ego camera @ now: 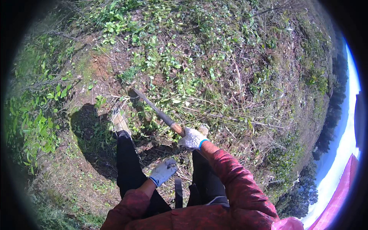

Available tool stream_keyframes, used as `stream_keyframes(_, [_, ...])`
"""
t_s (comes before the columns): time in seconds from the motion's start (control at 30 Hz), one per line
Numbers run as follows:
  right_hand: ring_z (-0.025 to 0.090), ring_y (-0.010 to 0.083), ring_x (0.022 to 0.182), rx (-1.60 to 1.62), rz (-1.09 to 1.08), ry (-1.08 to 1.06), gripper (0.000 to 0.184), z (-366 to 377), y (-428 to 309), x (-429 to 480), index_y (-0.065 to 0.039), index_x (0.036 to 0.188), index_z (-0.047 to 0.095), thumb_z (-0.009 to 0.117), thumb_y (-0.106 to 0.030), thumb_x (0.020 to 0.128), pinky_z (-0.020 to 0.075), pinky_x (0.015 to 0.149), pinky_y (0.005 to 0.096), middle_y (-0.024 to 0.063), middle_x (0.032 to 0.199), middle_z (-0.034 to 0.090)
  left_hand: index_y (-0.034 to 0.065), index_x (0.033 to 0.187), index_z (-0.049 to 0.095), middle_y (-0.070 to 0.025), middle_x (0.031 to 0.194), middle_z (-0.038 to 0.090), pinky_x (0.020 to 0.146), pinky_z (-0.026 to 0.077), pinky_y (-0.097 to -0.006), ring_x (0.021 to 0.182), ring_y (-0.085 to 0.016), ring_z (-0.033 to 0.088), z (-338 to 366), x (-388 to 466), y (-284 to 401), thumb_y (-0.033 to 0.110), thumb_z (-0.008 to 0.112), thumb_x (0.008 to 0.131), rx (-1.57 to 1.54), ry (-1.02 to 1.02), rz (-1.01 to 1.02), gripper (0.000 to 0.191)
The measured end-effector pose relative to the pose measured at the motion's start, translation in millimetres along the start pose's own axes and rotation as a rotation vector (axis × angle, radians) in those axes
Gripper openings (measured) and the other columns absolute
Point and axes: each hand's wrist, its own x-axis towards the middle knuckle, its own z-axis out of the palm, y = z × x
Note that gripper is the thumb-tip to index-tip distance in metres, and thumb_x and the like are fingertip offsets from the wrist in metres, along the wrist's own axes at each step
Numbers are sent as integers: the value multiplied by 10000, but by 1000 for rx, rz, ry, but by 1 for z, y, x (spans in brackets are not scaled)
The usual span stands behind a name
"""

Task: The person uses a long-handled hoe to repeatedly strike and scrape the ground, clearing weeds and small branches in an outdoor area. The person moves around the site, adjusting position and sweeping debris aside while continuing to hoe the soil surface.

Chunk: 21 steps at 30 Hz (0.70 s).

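My right hand (192,139), in a white knitted glove with a blue cuff, grips the wooden handle of a long-bladed cutting tool (158,110). Its dark, narrow metal part slants up and left, the tip close to the leafy ground; the exact blade shape is unclear. Lower down, between my legs, is my left hand (164,172) in a soiled white glove with a blue cuff. Its fingers curl inward, and whether anything is inside them is hidden. Cut stems and dry stalks (212,113) lie on the ground beyond the tool.
My left shoe (120,122) stands on the soil beside low plants. Leafy growth (43,123) rises at the left, and a bare reddish soil patch (100,66) shows farther up. Dark straps (178,192) hang at my waist. Trees (335,112) stand along the right rim.
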Motion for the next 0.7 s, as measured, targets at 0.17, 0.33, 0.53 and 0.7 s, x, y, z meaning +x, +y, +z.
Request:
stream_keyframes(0.17, [729,296,749,66,312,63,570,22,143,-75,34,1121,653,837,-368,761,581,640,411,187,872,724,33,1251,642,-61,1070,683,768,594,-308,883,-129,678,-7,-10,-18,203,671,1014,-430,14,-169,293])
stream_keyframes(0.33, [751,335,776,18,813,269,484,14,266,-218,55,1060,698,809,-328,787,613,702,431,235,882,743,46,1252,651,-75,1048,727,772,598,-314,863,-160,716,1,3,-35,225,662,992,-71,21,-7,316])
stream_keyframes(0.53, [639,245,518,724,1110,507,167,18,337,-313,4,883,598,723,-101,844,569,440,407,128,681,644,95,1257,677,-107,1145,735,910,571,-372,999,-259,726,1,11,5,334,681,974,264,13,-135,371])
stream_keyframes(0.7, [597,184,499,665,968,343,211,4,243,-300,-35,923,612,780,-127,834,541,430,356,57,673,605,106,1246,680,-116,1159,727,935,551,-378,1049,-277,710,-13,4,34,307,706,958,124,25,-76,352])
